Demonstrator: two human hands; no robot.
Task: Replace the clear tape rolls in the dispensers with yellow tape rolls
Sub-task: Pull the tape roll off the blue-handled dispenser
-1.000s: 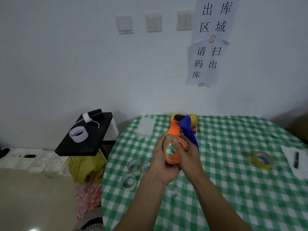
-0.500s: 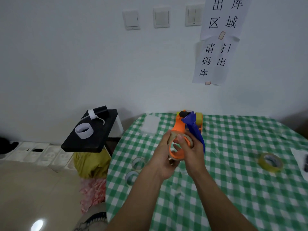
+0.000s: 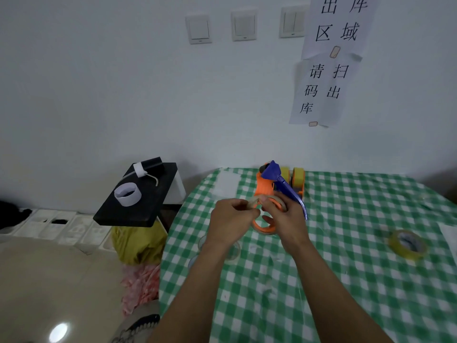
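Checking the head view first: what does the right hand (image 3: 288,219) have?

— It grips the dispenser (image 3: 265,188), an orange body with a blue handle, raised above the table (image 3: 346,280). The fingers curl round the orange frame from the right, and the thumb lies on top of the roll.

— And the left hand (image 3: 231,219)?

— Its fingers are curled and pinch the clear tape roll (image 3: 253,203) at its left edge, just beside the right thumb. The roll sits against the dispenser's orange hub, between the two hands. Whether it is fully seated on the hub, I cannot tell.

— Where is the yellow tape, from that grip?

— One yellow tape roll (image 3: 408,254) lies flat on the checked cloth, well to the right of the grip and a little nearer the person. Beyond the grip, at the table's far edge, stands a second dispenser (image 3: 298,180) with yellow tape on it, partly hidden by the blue handle.

— Anything under the hands?

— Loose clear rolls (image 3: 233,251) lie on the cloth below the left wrist, mostly hidden by it.

— And off the table?

— Left of the grip, a black board (image 3: 141,214) carries a white ring (image 3: 128,200). On the wall above are three switches (image 3: 243,26) and two paper sheets (image 3: 321,90) with printed characters.
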